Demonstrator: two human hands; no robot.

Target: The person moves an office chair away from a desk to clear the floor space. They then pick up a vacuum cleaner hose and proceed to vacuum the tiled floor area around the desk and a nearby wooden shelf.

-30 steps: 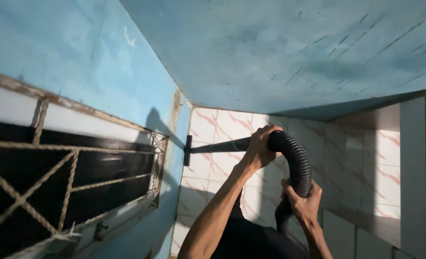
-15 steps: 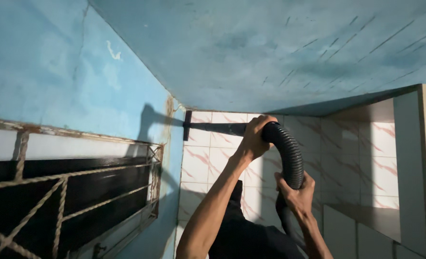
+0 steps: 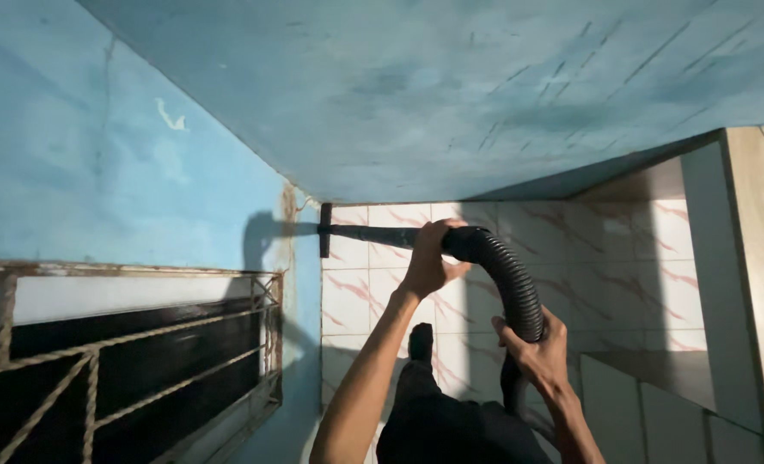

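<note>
Head view, tilted steeply up toward a room corner.

Left hand [image 3: 429, 258]: raised high, arm fully extended, fingers clenched around the rigid black wand [image 3: 373, 235] at the point where it joins the hose. Back of the hand faces the camera.

Right hand [image 3: 537, 352]: lower and nearer the body, fingers wrapped around the ribbed black hose [image 3: 511, 283] where it curves downward. Grip looks firm, though the fingertips are hidden behind the hose.

Hose arcs from the left hand over and down through the right hand, then runs on below it; the lower end is lost in shadow, so where it goes cannot be told.

Wand lies roughly level, pointing left. Its flat nozzle [image 3: 324, 230] stands upright at the very corner, where the blue wall [image 3: 141, 172] meets the tiled wall [image 3: 614, 249], just under the blue ceiling [image 3: 451, 86]. Nozzle seems to touch the corner seam; contact is not certain in this light.

Tiles white with reddish veining. Rust-brown stain runs down the corner seam beside the nozzle. Nozzle and wand cast a shadow on the blue wall.

Lower left: window with a rusty metal grille [image 3: 124, 361], dark behind.

Right edge: pale cabinet side [image 3: 760, 283], well apart from both hands.
</note>
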